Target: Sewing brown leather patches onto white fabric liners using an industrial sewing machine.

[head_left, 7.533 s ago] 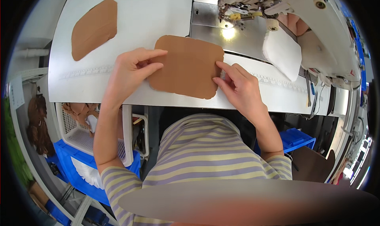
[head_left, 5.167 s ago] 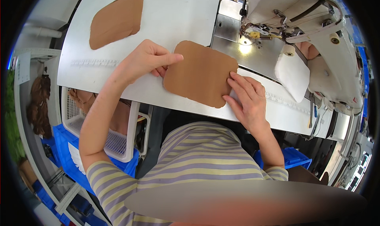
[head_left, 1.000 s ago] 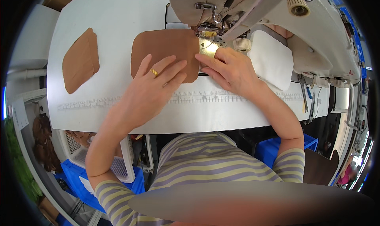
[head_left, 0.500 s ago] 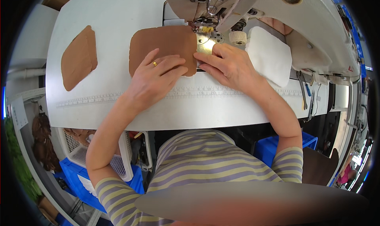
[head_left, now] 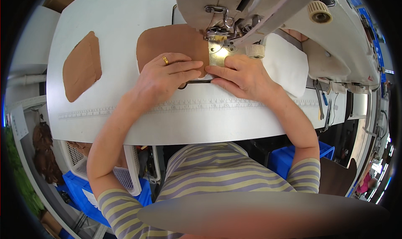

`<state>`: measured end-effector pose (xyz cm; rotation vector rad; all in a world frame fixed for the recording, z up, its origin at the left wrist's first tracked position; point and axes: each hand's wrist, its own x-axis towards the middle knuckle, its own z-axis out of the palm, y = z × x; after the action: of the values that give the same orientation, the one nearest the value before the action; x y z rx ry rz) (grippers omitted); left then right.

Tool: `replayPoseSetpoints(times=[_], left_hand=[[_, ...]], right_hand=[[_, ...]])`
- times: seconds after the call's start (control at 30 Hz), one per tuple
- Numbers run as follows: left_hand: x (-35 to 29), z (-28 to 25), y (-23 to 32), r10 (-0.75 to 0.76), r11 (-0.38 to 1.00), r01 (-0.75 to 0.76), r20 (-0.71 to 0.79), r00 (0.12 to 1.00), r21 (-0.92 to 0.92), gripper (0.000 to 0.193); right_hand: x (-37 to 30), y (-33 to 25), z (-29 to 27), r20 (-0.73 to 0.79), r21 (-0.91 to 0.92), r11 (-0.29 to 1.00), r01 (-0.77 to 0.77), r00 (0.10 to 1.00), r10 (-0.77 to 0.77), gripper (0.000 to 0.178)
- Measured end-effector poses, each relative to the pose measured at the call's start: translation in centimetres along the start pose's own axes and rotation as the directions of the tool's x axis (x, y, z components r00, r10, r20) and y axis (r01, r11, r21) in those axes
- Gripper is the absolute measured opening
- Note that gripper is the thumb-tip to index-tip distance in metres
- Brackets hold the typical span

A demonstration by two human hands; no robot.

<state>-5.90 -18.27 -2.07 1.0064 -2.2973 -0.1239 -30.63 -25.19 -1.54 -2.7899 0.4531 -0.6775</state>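
Observation:
A brown rounded panel (head_left: 167, 40), leather-like, lies flat on the white table under the head of a sewing machine (head_left: 217, 31). Its right edge runs by the lit metal needle plate (head_left: 222, 54). My left hand (head_left: 165, 73), a ring on one finger, rests flat on the panel's near part, fingers stretched out and pointing right. At the panel's near right edge, the index fingertip of my right hand (head_left: 243, 77) touches the brown material. The right thumb is stretched out below that finger, apart from it, and the other fingers are bent. The needle tip is too small to make out.
Another brown piece (head_left: 83, 67) lies at the left. Right of the needle plate is a white rounded panel (head_left: 284, 65), partly under the machine arm. A printed ruler strip (head_left: 184, 107) crosses the table. Hand tools (head_left: 322, 96) lie far right; a white basket (head_left: 132, 167) stands below the table.
The brown panel has slid slightly away from me along the needle plate. Both hands stay beside it, and my left fingers have come closer together. The whole view has shifted a little.

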Motion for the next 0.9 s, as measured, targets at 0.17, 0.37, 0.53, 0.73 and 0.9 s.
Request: replayPoseSetpoints(times=[0.17,0.37,0.53,0.73,0.9], left_hand=[[1.0,-0.1,-1.6,0.019,1.000,-0.019,0.029,0.999,-0.003,0.030],[1.5,0.7,-3.8,0.030,0.997,-0.030,0.005,1.000,0.072,0.040],[2.3,1.1,-4.2,0.116,0.965,-0.112,-0.006,0.993,0.238,0.037],[1.9,2.3,-3.5,0.095,0.938,-0.064,-0.075,0.993,0.341,0.032],[2.4,2.9,-1.7,0.049,0.912,0.001,-0.113,0.992,0.411,0.031]], right_hand=[[0.3,0.1,0.4,0.017,-0.032,0.994,-0.109,0.994,0.109,0.030],[1.1,0.6,1.2,-0.098,-0.031,0.984,-0.178,0.980,0.174,0.021],[1.5,0.0,0.5,-0.127,-0.113,0.961,-0.251,0.963,0.236,0.021],[0.0,0.4,0.5,-0.104,-0.174,0.946,-0.272,0.961,0.257,0.013],[0.0,0.3,0.3,-0.121,-0.156,0.951,-0.266,0.961,0.248,0.013]])
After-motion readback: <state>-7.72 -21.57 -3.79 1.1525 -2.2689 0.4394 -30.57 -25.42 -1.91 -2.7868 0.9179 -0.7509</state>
